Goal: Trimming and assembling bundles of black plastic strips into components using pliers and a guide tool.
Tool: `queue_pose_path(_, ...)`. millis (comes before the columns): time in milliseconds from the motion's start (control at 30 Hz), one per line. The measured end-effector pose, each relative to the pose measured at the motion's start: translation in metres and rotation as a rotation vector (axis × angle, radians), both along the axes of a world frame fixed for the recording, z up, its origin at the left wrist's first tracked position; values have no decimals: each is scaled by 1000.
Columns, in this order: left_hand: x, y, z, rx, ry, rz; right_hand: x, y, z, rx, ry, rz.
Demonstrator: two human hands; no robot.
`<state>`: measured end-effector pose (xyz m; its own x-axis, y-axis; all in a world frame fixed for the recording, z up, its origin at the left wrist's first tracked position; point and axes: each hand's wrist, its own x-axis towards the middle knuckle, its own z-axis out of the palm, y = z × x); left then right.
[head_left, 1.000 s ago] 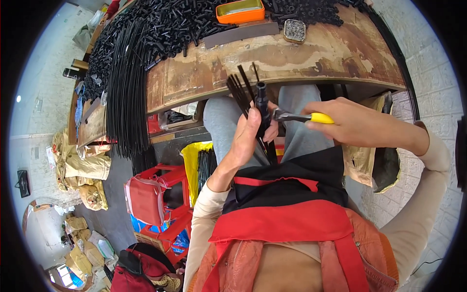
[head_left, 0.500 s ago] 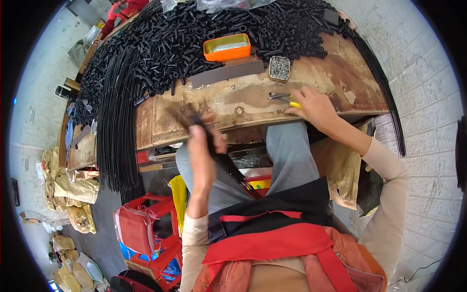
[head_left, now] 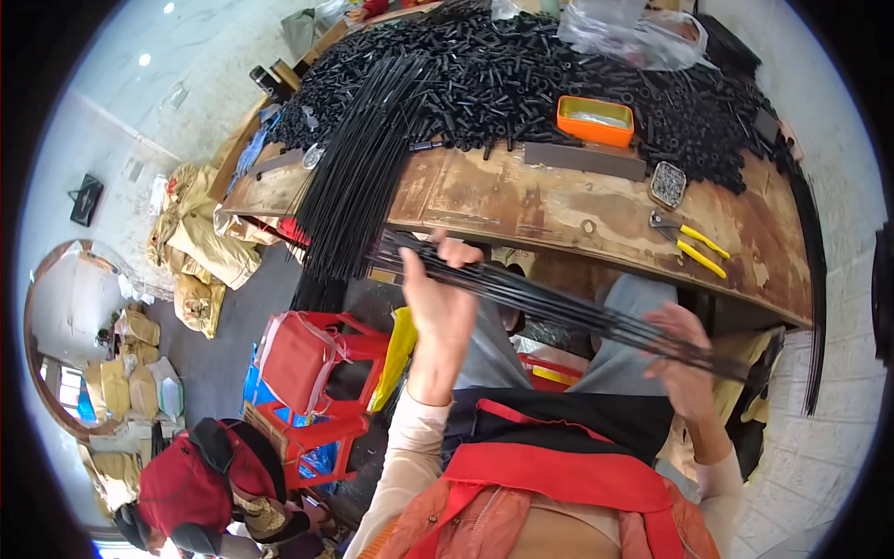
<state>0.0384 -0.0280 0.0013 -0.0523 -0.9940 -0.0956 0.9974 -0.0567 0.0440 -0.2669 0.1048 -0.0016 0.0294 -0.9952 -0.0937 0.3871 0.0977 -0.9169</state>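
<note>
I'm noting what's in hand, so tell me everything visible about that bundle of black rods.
The bundle is many long, thin black rods, shiny, perhaps plastic or coated metal. It slants down rightward over the lap, beside the table. The left hand holds it toward its upper end; the right hand is at its blurred lower end, grip unclear.

The head-worn left fisheye looks steeply down from close above the left hand (head_left: 441,306) and right hand (head_left: 687,384), facing the wooden table (head_left: 475,197) on the far side.
</note>
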Motion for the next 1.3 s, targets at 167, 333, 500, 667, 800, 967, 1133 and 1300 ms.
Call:
queue_pose_path(167,-54,7,-89,128,-111,-199,-52,20,25,-330,171,-528)
queue_pose_path(333,-72,25,-164,449,-65,-651,-47,23,43,-502,586,-582)
queue_pose_path(500,-78,69,-122,-37,-820,-848,47,-7,10,-254,478,-116)
queue_pose_path(667,-72,68,-29,-360,-1160,-466,60,-39,-12,-187,282,-11)
queue_pose_path(800,-69,63,-40,-405,-1261,-438,55,-43,-14,-201,226,14)
queue_pose_path(967,-65,51,-39,-417,-1133,-454,58,-44,-13,-56,127,79)
queue_pose_path(1133,-57,35,-34,-478,-1196,-638,55,-54,-11,41,51,157)
queue_pose_path(1300,-68,39,-35,-498,-1101,-578,51,-52,-18,-115,47,113)
